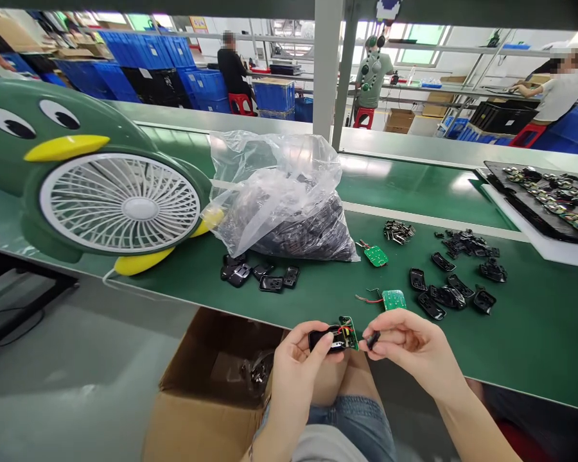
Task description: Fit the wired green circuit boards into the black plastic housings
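My left hand (296,356) is closed on a small black plastic shell (324,338) with a green circuit board (349,331) sitting in it. My right hand (407,346) pinches a small black part (372,339) right beside the board. Both hands hover just off the near edge of the green bench (318,292), above my lap. Two more green circuit boards (394,299) with red wires lie on the bench just beyond my hands.
A clear bag of black parts (289,199) stands mid-bench, loose black shells (260,274) in front of it. More black shells (450,292) lie to the right. A green penguin-shaped fan (120,205) is at left, an open cardboard box (212,385) below. People work at far benches.
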`<state>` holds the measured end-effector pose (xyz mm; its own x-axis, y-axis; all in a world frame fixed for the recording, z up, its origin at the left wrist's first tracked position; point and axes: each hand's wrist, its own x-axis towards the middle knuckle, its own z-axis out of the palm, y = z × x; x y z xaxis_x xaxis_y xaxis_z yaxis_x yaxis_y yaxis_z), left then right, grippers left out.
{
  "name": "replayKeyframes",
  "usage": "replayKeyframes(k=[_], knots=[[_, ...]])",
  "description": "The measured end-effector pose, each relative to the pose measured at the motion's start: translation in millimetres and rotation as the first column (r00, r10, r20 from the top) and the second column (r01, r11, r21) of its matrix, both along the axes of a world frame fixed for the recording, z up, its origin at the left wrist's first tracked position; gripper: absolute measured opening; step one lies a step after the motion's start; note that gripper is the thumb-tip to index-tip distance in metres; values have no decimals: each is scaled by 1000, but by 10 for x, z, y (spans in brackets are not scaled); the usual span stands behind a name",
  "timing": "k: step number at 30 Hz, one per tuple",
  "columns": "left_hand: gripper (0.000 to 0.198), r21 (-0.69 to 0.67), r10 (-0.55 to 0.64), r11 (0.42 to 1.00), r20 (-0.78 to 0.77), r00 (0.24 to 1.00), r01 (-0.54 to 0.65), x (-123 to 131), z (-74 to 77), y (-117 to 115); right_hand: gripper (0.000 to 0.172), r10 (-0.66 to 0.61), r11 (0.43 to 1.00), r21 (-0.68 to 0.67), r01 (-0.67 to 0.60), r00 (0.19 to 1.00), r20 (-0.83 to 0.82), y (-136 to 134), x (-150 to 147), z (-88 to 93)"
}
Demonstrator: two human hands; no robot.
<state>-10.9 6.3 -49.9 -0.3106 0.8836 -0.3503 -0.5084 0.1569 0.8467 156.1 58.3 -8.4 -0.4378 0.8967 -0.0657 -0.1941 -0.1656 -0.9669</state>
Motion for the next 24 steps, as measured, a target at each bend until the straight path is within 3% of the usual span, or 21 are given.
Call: replayKeyframes(k=[7,10,16,19,21,24], knots=[[31,-1,1,1000,-30,1000,-1,20,12,1,5,14,990,139,-24,997,75,-4,-47,-35],[36,-22,22,1000,-25,999,-23,7,18,-1,9,-55,988,152,38,992,110,62,-64,-104],[38,-36,100,994,1,995,-100,-3,18,-15,28,-114,993,45,109,983,145,158,-30,-257],[39,-40,110,993,-9,994,-110,10,3,-4,23,-145,982,147,115,967,211,118,-23,-260],[39,-25,99,995,-6,995,-99,19,-3,1,18,-207,926,367,90,933,294,57,-45,-226],[37,-11,67,998,5,998,-67,16,-11,-7,19,-285,708,702,-74,880,380,-41,-114,-162]])
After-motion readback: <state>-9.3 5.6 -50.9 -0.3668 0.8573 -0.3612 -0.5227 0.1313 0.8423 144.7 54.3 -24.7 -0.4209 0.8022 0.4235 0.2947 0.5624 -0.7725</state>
